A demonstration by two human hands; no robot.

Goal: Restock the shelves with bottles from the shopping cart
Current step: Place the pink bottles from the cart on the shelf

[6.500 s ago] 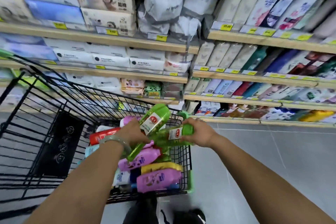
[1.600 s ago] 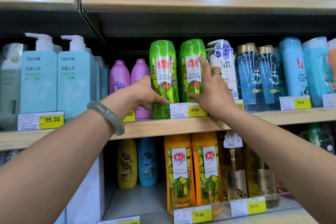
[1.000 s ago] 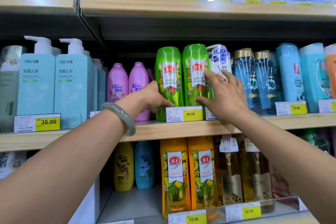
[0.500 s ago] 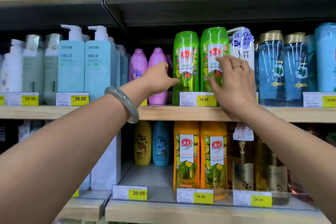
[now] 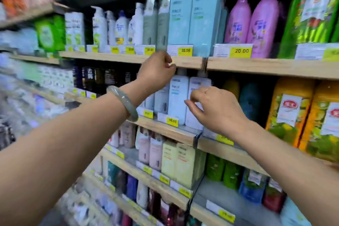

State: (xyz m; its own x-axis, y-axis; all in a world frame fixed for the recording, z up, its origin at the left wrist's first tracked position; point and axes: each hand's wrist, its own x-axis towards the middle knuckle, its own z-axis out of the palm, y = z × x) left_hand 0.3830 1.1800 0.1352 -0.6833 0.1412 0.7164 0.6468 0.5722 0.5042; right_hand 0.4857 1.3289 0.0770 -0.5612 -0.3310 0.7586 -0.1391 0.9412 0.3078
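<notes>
One green bottle [image 5: 311,14] with a red-and-white label stands on the wooden shelf [image 5: 266,67] at the far right edge, beside two pink bottles [image 5: 251,24]. Both hands are off it and hold nothing. My left hand [image 5: 157,73], with a grey bangle on the wrist, hovers in front of the shelf edge, fingers loosely curled. My right hand [image 5: 214,108] hangs lower, fingers loosely bent, in front of white pump bottles [image 5: 181,97]. The shopping cart is out of view.
Light-blue pump bottles [image 5: 194,22] stand left of the pink ones. Orange bottles [image 5: 291,112] fill the shelf below the green one. Lower shelves hold cream, pink, green and dark bottles. Yellow price tags [image 5: 240,51] line the shelf edges. The left side is blurred.
Both hands have left the green bottles and drawn back to the left and down. The view has swung left, so the green bottle now sits at the right edge.
</notes>
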